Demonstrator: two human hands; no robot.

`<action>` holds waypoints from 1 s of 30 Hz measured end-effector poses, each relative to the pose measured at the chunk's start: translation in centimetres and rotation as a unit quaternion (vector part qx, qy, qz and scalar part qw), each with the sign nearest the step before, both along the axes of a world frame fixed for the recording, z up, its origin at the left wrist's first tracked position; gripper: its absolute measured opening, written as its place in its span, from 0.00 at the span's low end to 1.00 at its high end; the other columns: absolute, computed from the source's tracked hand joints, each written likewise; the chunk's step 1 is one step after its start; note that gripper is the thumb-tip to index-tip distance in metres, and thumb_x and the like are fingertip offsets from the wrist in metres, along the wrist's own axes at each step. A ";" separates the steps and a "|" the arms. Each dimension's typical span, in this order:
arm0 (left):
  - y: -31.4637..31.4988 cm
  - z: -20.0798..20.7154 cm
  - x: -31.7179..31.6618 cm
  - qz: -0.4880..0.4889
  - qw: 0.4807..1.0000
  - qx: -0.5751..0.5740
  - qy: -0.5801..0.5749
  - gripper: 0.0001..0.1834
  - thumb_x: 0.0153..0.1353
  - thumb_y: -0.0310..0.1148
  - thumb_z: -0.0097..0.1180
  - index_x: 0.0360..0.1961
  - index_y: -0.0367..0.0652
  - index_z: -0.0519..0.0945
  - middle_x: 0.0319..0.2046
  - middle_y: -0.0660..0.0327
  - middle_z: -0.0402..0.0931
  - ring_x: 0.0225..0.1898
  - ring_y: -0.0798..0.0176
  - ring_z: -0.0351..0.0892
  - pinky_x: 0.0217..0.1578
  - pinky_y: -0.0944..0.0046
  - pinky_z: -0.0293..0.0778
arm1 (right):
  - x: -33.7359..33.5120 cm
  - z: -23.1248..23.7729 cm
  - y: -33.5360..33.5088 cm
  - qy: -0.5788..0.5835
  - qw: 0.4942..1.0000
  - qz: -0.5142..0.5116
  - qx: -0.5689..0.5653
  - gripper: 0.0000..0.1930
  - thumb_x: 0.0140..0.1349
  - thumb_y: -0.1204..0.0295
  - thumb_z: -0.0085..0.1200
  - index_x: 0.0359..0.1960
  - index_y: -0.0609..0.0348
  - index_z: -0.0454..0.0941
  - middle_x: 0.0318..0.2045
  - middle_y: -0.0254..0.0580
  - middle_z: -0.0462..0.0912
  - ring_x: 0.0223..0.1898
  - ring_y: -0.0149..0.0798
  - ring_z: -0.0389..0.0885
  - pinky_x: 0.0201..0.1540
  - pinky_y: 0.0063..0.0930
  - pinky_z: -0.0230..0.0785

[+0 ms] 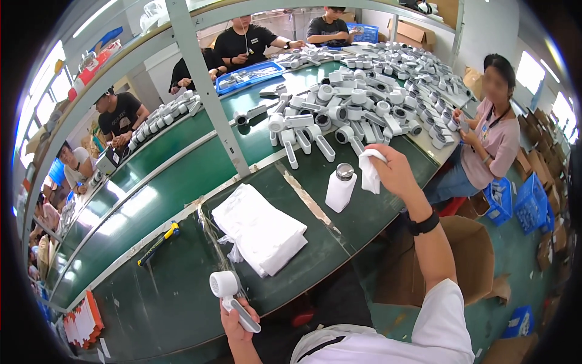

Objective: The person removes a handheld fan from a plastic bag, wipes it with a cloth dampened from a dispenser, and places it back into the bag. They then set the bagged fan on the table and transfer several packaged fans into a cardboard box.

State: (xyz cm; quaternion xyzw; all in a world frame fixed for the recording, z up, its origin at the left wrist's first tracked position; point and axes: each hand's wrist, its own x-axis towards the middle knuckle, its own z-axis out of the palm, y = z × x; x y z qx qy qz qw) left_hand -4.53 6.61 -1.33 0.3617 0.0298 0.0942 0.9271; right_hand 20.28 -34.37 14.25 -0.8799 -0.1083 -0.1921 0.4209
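Near the table's front edge, my left hand (239, 320) is closed round the grey handle of a handheld device with a round, perforated white head (224, 283). Over on the right, my right hand (395, 173) pinches a folded white cloth (369, 173). That cloth hangs just beside a white bottle (340, 193) with a metal cap, which stands upright on the dark green table (200, 303). Between my hands lies a stack of white cloths (259, 229). A large heap of similar white-and-grey devices (345, 109) covers the table beyond the bottle.
A yellow-and-black utility knife (159, 244) lies left of the cloths. A metal post (209, 88) rises from the table's far side. An open cardboard box (467, 252) stands below at right, near a seated co-worker (492, 124). Other people sit along the green conveyor (163, 188).
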 end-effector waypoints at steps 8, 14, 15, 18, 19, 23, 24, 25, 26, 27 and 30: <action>1.2 -1.5 0.3 0.015 0.999 0.031 0.003 0.34 0.61 0.35 0.60 0.63 0.40 0.55 0.34 0.50 0.77 0.19 0.53 0.79 0.17 0.58 0.78 | 2.1 -0.2 1.0 -0.009 0.996 0.057 -0.074 0.18 0.62 0.61 0.54 0.47 0.60 0.79 0.36 0.43 0.74 0.39 0.41 0.77 0.44 0.32 0.70; 1.6 -1.5 0.3 0.010 1.000 0.027 0.006 0.34 0.61 0.35 0.59 0.63 0.40 0.55 0.33 0.50 0.77 0.19 0.54 0.78 0.17 0.58 0.77 | 1.8 2.6 3.6 0.101 0.961 0.020 -0.258 0.30 0.51 0.44 0.58 0.45 0.57 0.81 0.40 0.49 0.78 0.43 0.50 0.80 0.47 0.38 0.72; 1.5 -1.4 0.2 0.013 1.000 0.026 0.007 0.34 0.61 0.35 0.59 0.63 0.40 0.55 0.33 0.51 0.77 0.19 0.54 0.78 0.17 0.58 0.77 | 2.0 2.9 3.8 0.108 0.958 0.008 -0.264 0.31 0.49 0.42 0.58 0.43 0.57 0.82 0.39 0.49 0.80 0.42 0.50 0.81 0.46 0.39 0.73; 1.9 -2.3 0.2 0.012 0.999 0.030 0.005 0.31 0.63 0.36 0.56 0.62 0.42 0.56 0.33 0.52 0.76 0.19 0.56 0.77 0.17 0.59 0.76 | 3.0 2.0 3.5 0.111 0.955 0.061 -0.270 0.27 0.50 0.46 0.58 0.39 0.58 0.83 0.34 0.49 0.83 0.40 0.49 0.82 0.46 0.38 0.73; 1.9 -2.2 0.2 0.006 0.999 0.037 -0.003 0.28 0.66 0.38 0.54 0.62 0.44 0.57 0.34 0.54 0.75 0.20 0.58 0.76 0.16 0.60 0.75 | 3.2 1.9 3.3 0.111 0.955 0.061 -0.270 0.27 0.50 0.46 0.58 0.39 0.58 0.83 0.34 0.49 0.83 0.40 0.49 0.82 0.46 0.38 0.73; 1.8 -2.1 0.1 0.010 0.999 0.043 -0.004 0.27 0.66 0.39 0.53 0.61 0.45 0.57 0.35 0.54 0.75 0.20 0.58 0.75 0.16 0.60 0.74 | 3.3 1.7 3.1 0.141 0.953 0.088 -0.252 0.23 0.52 0.52 0.57 0.38 0.61 0.84 0.32 0.53 0.84 0.36 0.51 0.82 0.43 0.37 0.74; 1.8 -2.1 0.0 0.009 0.999 0.038 -0.003 0.27 0.66 0.39 0.53 0.61 0.45 0.58 0.35 0.54 0.75 0.19 0.58 0.75 0.16 0.60 0.74 | 3.2 1.8 3.2 0.145 0.955 0.100 -0.239 0.23 0.52 0.53 0.56 0.38 0.62 0.84 0.32 0.53 0.84 0.35 0.51 0.82 0.42 0.36 0.74; 1.9 -2.1 0.1 0.008 0.999 0.034 -0.003 0.26 0.66 0.39 0.53 0.61 0.45 0.58 0.35 0.54 0.74 0.19 0.58 0.75 0.16 0.60 0.74 | 3.2 1.9 3.3 0.145 0.955 0.102 -0.239 0.23 0.52 0.53 0.56 0.38 0.62 0.84 0.32 0.53 0.84 0.35 0.51 0.82 0.42 0.36 0.74; 1.9 -2.1 0.1 0.009 0.999 0.034 -0.002 0.26 0.66 0.39 0.53 0.61 0.45 0.58 0.35 0.54 0.74 0.19 0.58 0.75 0.16 0.60 0.74 | 3.2 1.9 3.4 0.153 0.954 0.111 -0.231 0.23 0.52 0.53 0.56 0.38 0.61 0.84 0.31 0.53 0.84 0.34 0.51 0.82 0.41 0.36 0.74; 1.9 -2.0 0.1 0.012 1.000 0.027 0.000 0.27 0.65 0.38 0.54 0.61 0.45 0.58 0.34 0.54 0.75 0.20 0.58 0.76 0.16 0.60 0.74 | 3.3 2.0 3.5 0.162 0.953 0.121 -0.224 0.22 0.53 0.54 0.56 0.38 0.61 0.84 0.31 0.53 0.84 0.34 0.50 0.83 0.41 0.36 0.74; 0.7 -1.3 0.5 0.041 0.998 0.037 0.006 0.33 0.60 0.36 0.61 0.61 0.42 0.58 0.31 0.53 0.75 0.20 0.56 0.77 0.17 0.60 0.75 | 3.3 2.2 3.4 0.166 0.948 0.120 -0.243 0.22 0.53 0.54 0.54 0.39 0.60 0.84 0.29 0.53 0.83 0.33 0.50 0.82 0.40 0.37 0.74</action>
